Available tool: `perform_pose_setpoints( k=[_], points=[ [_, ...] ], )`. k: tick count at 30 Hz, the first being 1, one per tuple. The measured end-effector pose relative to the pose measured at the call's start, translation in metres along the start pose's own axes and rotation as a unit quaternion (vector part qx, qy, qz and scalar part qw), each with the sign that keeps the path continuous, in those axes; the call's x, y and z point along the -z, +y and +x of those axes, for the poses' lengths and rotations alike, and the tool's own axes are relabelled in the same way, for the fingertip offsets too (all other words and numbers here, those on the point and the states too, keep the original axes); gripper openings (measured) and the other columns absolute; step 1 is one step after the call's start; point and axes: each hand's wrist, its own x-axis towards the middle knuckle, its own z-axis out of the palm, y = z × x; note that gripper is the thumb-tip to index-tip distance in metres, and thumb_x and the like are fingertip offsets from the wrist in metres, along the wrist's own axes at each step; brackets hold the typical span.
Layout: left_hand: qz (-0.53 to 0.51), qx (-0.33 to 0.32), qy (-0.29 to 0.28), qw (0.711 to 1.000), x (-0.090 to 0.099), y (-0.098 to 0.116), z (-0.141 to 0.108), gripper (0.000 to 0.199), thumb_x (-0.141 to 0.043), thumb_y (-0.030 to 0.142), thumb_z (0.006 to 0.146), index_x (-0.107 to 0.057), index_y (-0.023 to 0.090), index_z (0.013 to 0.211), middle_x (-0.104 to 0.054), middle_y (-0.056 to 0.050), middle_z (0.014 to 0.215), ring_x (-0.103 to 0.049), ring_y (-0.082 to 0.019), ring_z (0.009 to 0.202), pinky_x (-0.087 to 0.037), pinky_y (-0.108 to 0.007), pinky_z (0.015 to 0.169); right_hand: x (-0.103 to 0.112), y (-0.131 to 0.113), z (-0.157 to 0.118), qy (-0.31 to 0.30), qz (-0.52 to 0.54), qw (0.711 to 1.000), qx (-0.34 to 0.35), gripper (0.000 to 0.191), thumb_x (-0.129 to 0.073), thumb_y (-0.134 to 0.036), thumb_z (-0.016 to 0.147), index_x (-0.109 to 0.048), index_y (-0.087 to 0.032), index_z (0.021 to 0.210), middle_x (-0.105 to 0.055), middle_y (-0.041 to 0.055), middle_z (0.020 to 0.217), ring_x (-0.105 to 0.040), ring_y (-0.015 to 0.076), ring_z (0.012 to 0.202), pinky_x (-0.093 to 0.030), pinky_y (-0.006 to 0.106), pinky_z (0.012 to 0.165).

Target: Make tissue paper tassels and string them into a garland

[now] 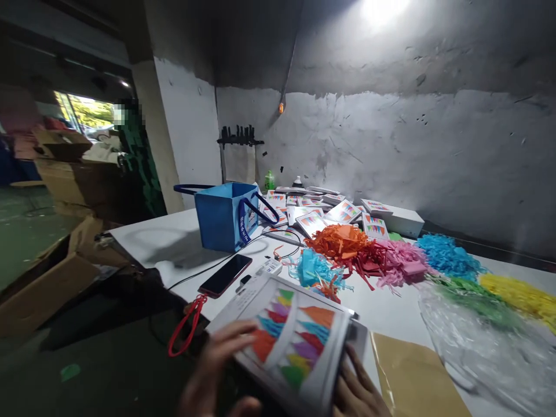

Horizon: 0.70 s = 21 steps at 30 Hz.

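Observation:
A flat white box [289, 341] with colourful pennant pictures on its face lies tilted at the table's near edge. At its left side my left hand [217, 368] is blurred, its fingers apart, with the fingertips over the box's left part. My right hand [358, 385] is against the box's right edge, fingers extended and partly hidden by the box. Behind the box are a phone [226, 275] with a red strap [186, 327] and a small white box [270, 266]. Light blue paper shreds [315, 269] lie just beyond it.
A blue bag [221, 217] stands at the table's left. Many printed boxes [310, 223] are piled behind orange shreds [339, 240]. Pink, blue, green and yellow shreds, clear plastic [490, 341] and brown sheet [412, 376] lie right. A person [136, 156] stands at the far left, near cartons.

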Motion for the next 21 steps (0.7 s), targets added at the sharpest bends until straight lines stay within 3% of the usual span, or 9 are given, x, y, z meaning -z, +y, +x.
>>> perform_pose_setpoints(
  k=[2,4,8,12,14,16,17,19,21],
  points=[
    [0.160,-0.057,-0.151,0.974,-0.024,-0.002,-0.006,0.053,-0.064,0.044,0.089,-0.053,0.029,0.139,-0.054,-0.009,0.147,-0.049,-0.034,0.136,-0.046,-0.049,0.109,-0.032,-0.001,0.021,0.026,-0.007,0.997,0.076,0.036,-0.039,-0.015,0.099,-0.071,-0.024,0.085,-0.073,0.0017,0.085,-0.067,0.0175,0.107,-0.023,0.039,0.126],
    [0.277,-0.080,-0.209,0.935,-0.042,-0.014,-0.008,0.062,-0.059,0.032,0.092,-0.039,0.028,0.151,-0.048,-0.012,0.152,-0.044,-0.038,0.140,-0.045,-0.060,0.107,-0.060,-0.003,0.034,0.042,0.015,0.994,0.097,0.047,-0.030,-0.015,0.103,-0.068,-0.023,0.078,-0.068,-0.0013,0.072,-0.067,0.0136,0.100,-0.017,0.039,0.127],
    [0.359,-0.108,-0.221,0.900,-0.045,-0.045,-0.006,0.071,-0.046,0.017,0.093,-0.020,0.026,0.158,-0.051,-0.013,0.150,-0.050,-0.032,0.137,-0.051,-0.053,0.104,-0.089,-0.006,0.037,0.038,0.032,0.992,0.118,0.043,-0.034,-0.015,0.102,-0.067,-0.022,0.075,-0.063,-0.0042,0.063,-0.068,0.0124,0.100,-0.015,0.038,0.127],
    [0.374,-0.177,-0.171,0.895,-0.022,-0.065,-0.005,0.080,-0.042,0.006,0.087,-0.015,0.026,0.160,-0.062,-0.008,0.140,-0.061,-0.024,0.126,-0.053,-0.037,0.104,-0.070,0.006,0.041,-0.020,0.105,0.985,0.133,0.019,-0.051,-0.030,0.101,-0.069,-0.029,0.094,-0.076,-0.0077,0.104,-0.061,0.0097,0.121,-0.031,0.030,0.120],
    [0.359,-0.183,-0.161,0.901,-0.013,-0.068,-0.006,0.078,-0.041,0.004,0.087,-0.020,0.027,0.159,-0.063,-0.007,0.140,-0.062,-0.023,0.125,-0.050,-0.034,0.108,-0.048,0.018,0.054,-0.102,0.169,0.980,0.025,0.024,-0.043,-0.034,0.104,-0.067,-0.030,0.102,-0.076,-0.0065,0.107,-0.066,0.0079,0.112,-0.047,0.020,0.103],
    [0.336,-0.165,-0.155,0.914,-0.010,-0.066,-0.006,0.076,-0.039,0.003,0.088,-0.024,0.031,0.158,-0.060,-0.005,0.143,-0.061,-0.023,0.127,-0.046,-0.036,0.111,-0.034,0.031,0.075,-0.184,0.101,0.959,-0.189,0.037,-0.031,-0.034,0.105,-0.064,-0.022,0.116,-0.075,0.0058,0.106,-0.073,0.0152,0.097,-0.057,0.024,0.082],
    [0.324,-0.152,-0.150,0.921,-0.010,-0.064,-0.007,0.076,-0.038,0.003,0.088,-0.026,0.033,0.157,-0.059,-0.003,0.144,-0.060,-0.022,0.128,-0.045,-0.037,0.112,-0.032,0.035,0.086,-0.227,0.016,0.930,-0.288,0.041,-0.030,-0.036,0.105,-0.061,-0.017,0.123,-0.075,0.0119,0.105,-0.074,0.0207,0.091,-0.059,0.029,0.074],
    [0.304,-0.141,-0.130,0.933,-0.013,-0.060,-0.006,0.074,-0.037,0.003,0.089,-0.029,0.035,0.156,-0.059,-0.002,0.144,-0.060,-0.022,0.127,-0.044,-0.038,0.113,-0.044,0.039,0.107,-0.359,-0.113,0.830,-0.412,0.055,-0.037,-0.048,0.102,-0.053,-0.007,0.136,-0.074,0.0206,0.097,-0.075,0.0315,0.083,-0.059,0.040,0.068],
    [0.288,-0.157,-0.134,0.935,-0.015,-0.056,-0.005,0.072,-0.038,0.004,0.089,-0.032,0.032,0.155,-0.059,-0.002,0.144,-0.060,-0.021,0.128,-0.041,-0.034,0.115,-0.069,0.034,0.120,-0.403,-0.132,0.790,-0.443,0.057,-0.044,-0.050,0.099,-0.056,-0.004,0.132,-0.074,0.0255,0.093,-0.075,0.0370,0.085,-0.058,0.045,0.067]
  ],
)
